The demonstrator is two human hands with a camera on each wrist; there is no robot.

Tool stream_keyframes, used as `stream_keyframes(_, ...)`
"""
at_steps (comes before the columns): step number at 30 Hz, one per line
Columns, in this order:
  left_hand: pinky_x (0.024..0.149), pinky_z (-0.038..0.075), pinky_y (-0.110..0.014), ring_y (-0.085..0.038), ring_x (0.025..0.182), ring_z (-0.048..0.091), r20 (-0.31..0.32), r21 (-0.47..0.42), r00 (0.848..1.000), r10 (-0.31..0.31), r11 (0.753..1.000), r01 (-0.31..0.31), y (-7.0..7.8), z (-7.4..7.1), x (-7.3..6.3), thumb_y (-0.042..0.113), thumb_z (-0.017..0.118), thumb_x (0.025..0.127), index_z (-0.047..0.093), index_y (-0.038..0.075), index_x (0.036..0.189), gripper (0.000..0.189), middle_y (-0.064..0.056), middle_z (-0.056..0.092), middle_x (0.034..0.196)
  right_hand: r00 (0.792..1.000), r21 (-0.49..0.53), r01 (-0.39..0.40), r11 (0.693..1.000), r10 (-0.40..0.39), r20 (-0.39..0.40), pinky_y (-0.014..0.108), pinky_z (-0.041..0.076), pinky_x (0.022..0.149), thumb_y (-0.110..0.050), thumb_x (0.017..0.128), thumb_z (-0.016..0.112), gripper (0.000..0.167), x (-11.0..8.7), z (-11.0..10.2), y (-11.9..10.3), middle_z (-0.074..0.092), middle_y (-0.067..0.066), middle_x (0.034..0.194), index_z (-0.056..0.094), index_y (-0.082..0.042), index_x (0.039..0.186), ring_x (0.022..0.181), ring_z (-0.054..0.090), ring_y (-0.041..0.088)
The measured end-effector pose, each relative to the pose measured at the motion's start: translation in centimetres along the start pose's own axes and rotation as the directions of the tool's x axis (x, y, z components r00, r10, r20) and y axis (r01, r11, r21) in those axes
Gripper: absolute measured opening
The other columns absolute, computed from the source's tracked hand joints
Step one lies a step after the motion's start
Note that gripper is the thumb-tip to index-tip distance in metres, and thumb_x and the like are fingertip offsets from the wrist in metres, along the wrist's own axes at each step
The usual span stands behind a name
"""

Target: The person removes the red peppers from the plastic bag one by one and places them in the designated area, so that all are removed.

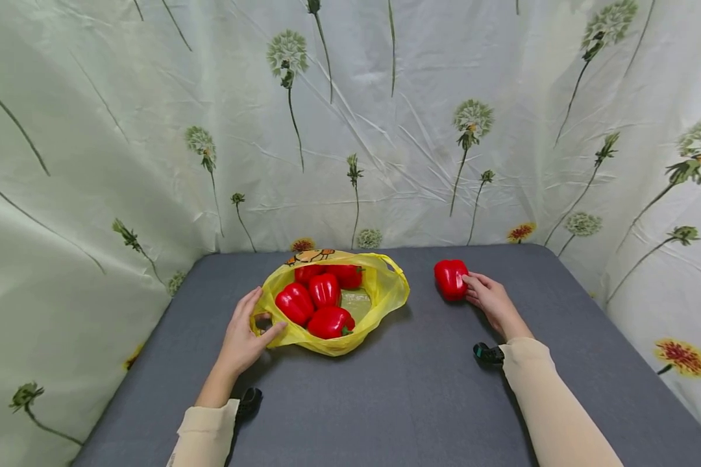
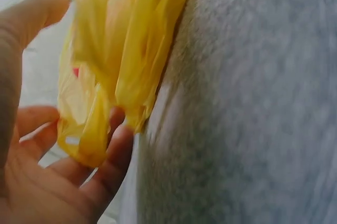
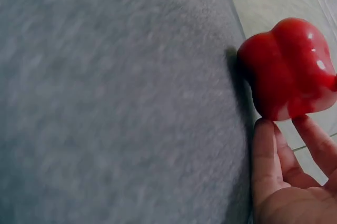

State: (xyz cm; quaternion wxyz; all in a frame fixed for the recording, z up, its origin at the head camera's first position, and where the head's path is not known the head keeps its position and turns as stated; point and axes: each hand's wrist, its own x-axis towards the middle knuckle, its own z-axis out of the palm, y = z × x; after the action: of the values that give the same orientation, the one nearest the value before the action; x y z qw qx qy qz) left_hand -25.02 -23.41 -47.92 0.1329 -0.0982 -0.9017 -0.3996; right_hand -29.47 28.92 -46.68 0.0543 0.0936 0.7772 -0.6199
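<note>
A yellow plastic bag [image 1: 385,298] lies with its mouth open at the middle of the table, and several red bell peppers [image 1: 325,290] sit inside it. My left hand [image 1: 242,337] is at the bag's left end, fingers and thumb spread about its handle. In the left wrist view the fingers touch the yellow plastic [image 2: 142,40] from below, while the thumb stands apart from it. To the right of the bag, one more red bell pepper [image 1: 450,279] is on the table. My right hand [image 1: 493,305] touches that pepper's right side with extended fingertips [image 3: 265,129].
The grey tabletop [image 1: 397,402] extends around the bag and in front of both hands. A pale curtain [image 1: 409,143] printed with dandelions hangs along the back and sides. A black wrist device [image 1: 488,355] sticks out inward from the right sleeve, another [image 1: 249,402] from the left.
</note>
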Motion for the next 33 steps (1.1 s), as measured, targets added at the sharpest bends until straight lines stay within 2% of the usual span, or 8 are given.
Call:
stream_keyframes(4, 0.106, 0.053, -0.06, -0.037, 0.108, 0.073, -0.062, 0.043, 0.998, 0.009, 0.999, -0.006, 0.6, 0.1, 0.6, 0.029, 0.085, 0.092, 0.04, -0.006, 0.161, 0.09, -0.025, 0.042, 0.166, 1.0, 0.003, 0.027, 1.0, -0.027, 0.003, 0.013, 0.055, 0.097, -0.041, 0.114, 0.047, 0.072, 0.0, 0.0, 0.2, 0.036, 0.028, 0.169, 0.027, 0.003, 0.168, 0.101, 0.059, -0.007)
stream_keyframes(7, 0.109, 0.052, -0.059, -0.041, 0.127, 0.065, -0.072, 0.066, 0.997, -0.024, 0.997, 0.029, 1.1, 0.3, 1.2, 0.035, 0.085, 0.091, 0.042, -0.005, 0.16, 0.09, -0.024, 0.044, 0.165, 0.999, 0.004, 0.04, 0.999, -0.04, -0.006, 0.011, 0.054, 0.093, -0.04, 0.114, 0.047, 0.072, -0.1, -0.1, 0.4, 0.038, 0.029, 0.167, 0.028, 0.004, 0.167, 0.097, 0.059, -0.01)
stream_keyframes(10, 0.121, 0.04, -0.062, -0.043, 0.146, 0.05, -0.067, 0.087, 0.995, -0.079, 0.993, 0.085, 1.3, 0.4, 1.6, 0.039, 0.084, 0.091, 0.042, -0.002, 0.161, 0.091, -0.022, 0.043, 0.166, 0.999, 0.01, 0.051, 0.999, -0.051, -0.007, 0.01, 0.054, 0.091, -0.039, 0.114, 0.049, 0.071, -0.1, 0.0, 0.4, 0.04, 0.03, 0.164, 0.03, 0.006, 0.166, 0.095, 0.059, -0.01)
stream_keyframes(13, 0.124, 0.035, -0.064, -0.045, 0.152, 0.042, -0.062, 0.092, 0.992, -0.113, 0.989, 0.119, 1.6, 0.6, 1.7, 0.037, 0.084, 0.091, 0.041, -0.001, 0.162, 0.092, -0.022, 0.041, 0.167, 0.998, 0.007, 0.061, 0.998, -0.061, 0.004, 0.009, 0.054, 0.089, -0.038, 0.113, 0.05, 0.071, -0.2, 0.0, 0.4, 0.043, 0.028, 0.162, 0.03, 0.007, 0.165, 0.095, 0.06, -0.01)
stream_keyframes(17, 0.124, 0.036, -0.064, -0.046, 0.152, 0.042, -0.055, 0.085, 0.991, -0.124, 0.988, 0.129, 1.9, 0.9, 1.7, 0.031, 0.084, 0.09, 0.04, -0.002, 0.162, 0.091, -0.024, 0.04, 0.167, 0.997, 0.003, 0.081, 0.997, -0.081, 0.009, 0.011, 0.055, 0.088, -0.036, 0.113, 0.053, 0.069, -0.4, -0.2, 0.5, 0.062, 0.013, 0.14, 0.033, 0.007, 0.163, 0.094, 0.063, -0.008)
stream_keyframes(20, 0.125, 0.035, -0.064, -0.046, 0.153, 0.041, -0.043, 0.077, 0.992, -0.115, 0.99, 0.118, 2.0, 1.0, 1.6, 0.027, 0.084, 0.089, 0.039, -0.003, 0.162, 0.092, -0.024, 0.039, 0.168, 0.995, -0.002, 0.101, 0.995, -0.101, 0.001, 0.014, 0.056, 0.086, -0.034, 0.112, 0.055, 0.066, -0.6, -0.5, 0.5, 0.065, -0.004, 0.122, 0.037, 0.007, 0.16, 0.094, 0.065, -0.008)
stream_keyframes(22, 0.125, 0.035, -0.064, -0.046, 0.153, 0.04, -0.035, 0.073, 0.994, -0.103, 0.992, 0.105, 2.0, 0.9, 1.6, 0.024, 0.085, 0.088, 0.039, -0.003, 0.162, 0.092, -0.024, 0.038, 0.168, 0.994, -0.016, 0.109, 0.994, -0.109, -0.008, 0.015, 0.057, 0.085, -0.034, 0.112, 0.055, 0.064, -0.7, -0.7, 0.5, 0.064, -0.007, 0.118, 0.039, 0.007, 0.159, 0.094, 0.066, -0.008)
stream_keyframes(33, 0.122, 0.037, -0.066, -0.048, 0.152, 0.041, -0.001, 0.047, 0.999, -0.047, 0.998, 0.047, 1.7, 1.0, 1.3, 0.012, 0.086, 0.085, 0.036, -0.003, 0.163, 0.094, -0.026, 0.036, 0.168, 0.981, -0.171, 0.121, 0.978, -0.144, -0.131, 0.024, 0.057, 0.083, -0.036, 0.111, 0.056, 0.055, -2.0, -1.2, -1.0, 0.065, 0.018, 0.134, 0.049, 0.0, 0.153, 0.102, 0.065, 0.005)
